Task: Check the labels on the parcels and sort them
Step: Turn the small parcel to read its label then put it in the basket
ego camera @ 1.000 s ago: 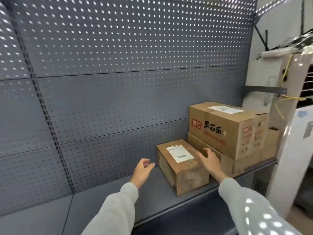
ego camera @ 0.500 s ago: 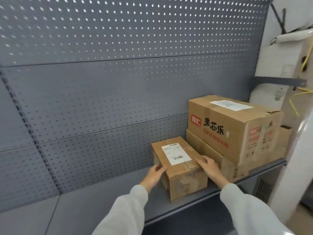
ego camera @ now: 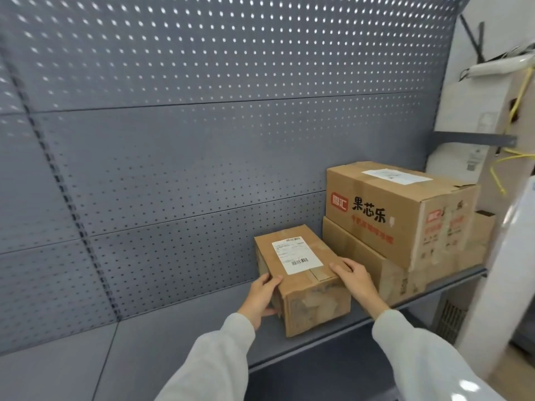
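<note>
A small brown cardboard parcel (ego camera: 304, 287) with a white barcode label (ego camera: 296, 254) on top sits on the grey shelf (ego camera: 162, 331). My left hand (ego camera: 262, 295) presses against its left side and my right hand (ego camera: 357, 277) grips its right top edge, so both hold it. Right of it a large printed carton (ego camera: 385, 209) with its own label (ego camera: 396, 176) is stacked on a flatter carton (ego camera: 373, 264).
A grey perforated back panel (ego camera: 202, 125) rises behind the shelf. A white post (ego camera: 509, 273) and a wall unit with yellow cables (ego camera: 521, 91) stand at the right. Bare shelf extends to the left of the small parcel.
Both hands have closed in from open air onto the small parcel's sides. The view has shifted closer and slightly left.
</note>
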Demonstrator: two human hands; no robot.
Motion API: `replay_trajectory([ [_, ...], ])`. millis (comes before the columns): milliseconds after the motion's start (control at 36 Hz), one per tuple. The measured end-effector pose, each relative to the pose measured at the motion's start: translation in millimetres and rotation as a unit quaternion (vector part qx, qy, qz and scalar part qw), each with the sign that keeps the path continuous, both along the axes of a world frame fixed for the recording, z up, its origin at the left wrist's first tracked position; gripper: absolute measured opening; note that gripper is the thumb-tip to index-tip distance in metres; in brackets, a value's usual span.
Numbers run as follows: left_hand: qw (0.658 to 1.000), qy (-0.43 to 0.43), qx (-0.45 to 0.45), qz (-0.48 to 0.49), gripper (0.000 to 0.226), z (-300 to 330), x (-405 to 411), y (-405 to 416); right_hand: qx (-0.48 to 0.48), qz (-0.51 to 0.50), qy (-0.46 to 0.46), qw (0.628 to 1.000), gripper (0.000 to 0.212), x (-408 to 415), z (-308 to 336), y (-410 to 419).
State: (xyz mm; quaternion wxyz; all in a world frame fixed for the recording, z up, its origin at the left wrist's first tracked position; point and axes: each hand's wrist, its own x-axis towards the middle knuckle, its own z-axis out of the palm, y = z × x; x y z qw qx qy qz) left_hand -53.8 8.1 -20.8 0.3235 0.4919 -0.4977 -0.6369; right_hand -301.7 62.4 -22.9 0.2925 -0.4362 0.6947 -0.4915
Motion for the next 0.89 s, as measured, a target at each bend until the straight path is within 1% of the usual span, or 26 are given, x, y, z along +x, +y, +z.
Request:
replay_trajectory([
  [111,1.000,0.001,-0.008,0.010,0.035,4,33,12,-0.006,0.010,0.025,1.000,0.047,30,7,9],
  [306,0.999,0.000,-0.017,0.028,0.033,13,96,28,-0.010,0.039,0.033,0.999,0.046,86,18,24],
  [417,0.999,-0.002,-0.021,0.043,0.030,19,143,37,-0.006,0.063,0.047,0.997,0.059,125,21,26],
  [500,0.999,0.000,-0.022,0.048,0.028,22,176,46,-0.007,0.078,0.051,0.996,0.057,155,24,28],
  [694,0.996,-0.003,-0.029,0.079,0.022,27,250,73,-0.012,0.119,0.041,0.992,0.061,230,29,37],
  [806,0.995,-0.011,-0.020,0.099,0.028,26,286,84,-0.006,0.162,0.027,0.986,0.065,266,33,49],
  [889,0.994,-0.024,-0.022,0.104,0.028,29,309,96,-0.009,0.188,0.018,0.982,0.066,287,33,55],
])
